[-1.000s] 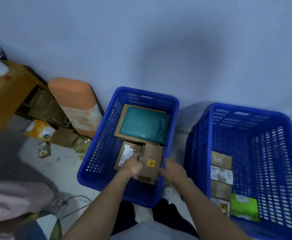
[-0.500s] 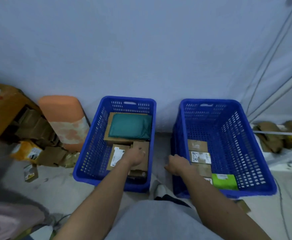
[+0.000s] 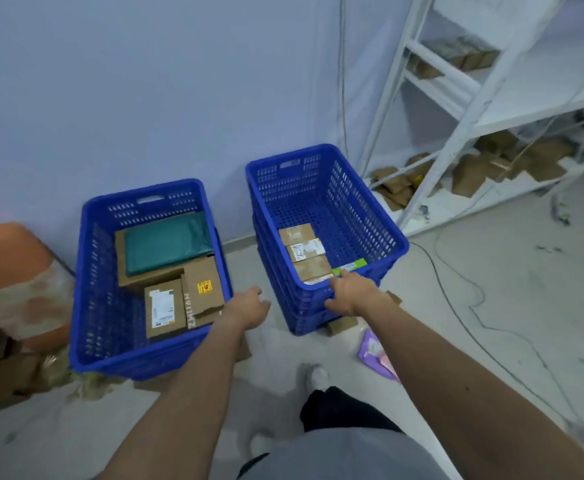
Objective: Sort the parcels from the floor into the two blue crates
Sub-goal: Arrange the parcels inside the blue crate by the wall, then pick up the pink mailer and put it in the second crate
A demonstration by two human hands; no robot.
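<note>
Two blue crates stand against the wall. The left crate (image 3: 93,306) holds a teal bag (image 3: 167,242) on a flat brown box, a labelled box (image 3: 164,311) and a box with a red-yellow sticker (image 3: 202,289). The right crate (image 3: 363,209) holds a row of small brown boxes (image 3: 302,249) and a green parcel (image 3: 351,265). My left hand (image 3: 249,308) hovers open and empty between the crates, beside the left crate's near right corner. My right hand (image 3: 351,292) rests on the right crate's near rim; its fingers point toward the boxes. A purple parcel (image 3: 375,353) lies on the floor.
A white metal shelf (image 3: 463,109) stands at the right with brown parcels (image 3: 501,161) under it. An orange padded roll (image 3: 13,271) leans at the left. Cables trail over the floor at the right. My legs and shoes are below, near a small brown box (image 3: 342,323).
My left hand has come out of the left crate, leaving the sticker box inside. My right hand has moved to the right crate's rim. The view has pulled back and swung right.
</note>
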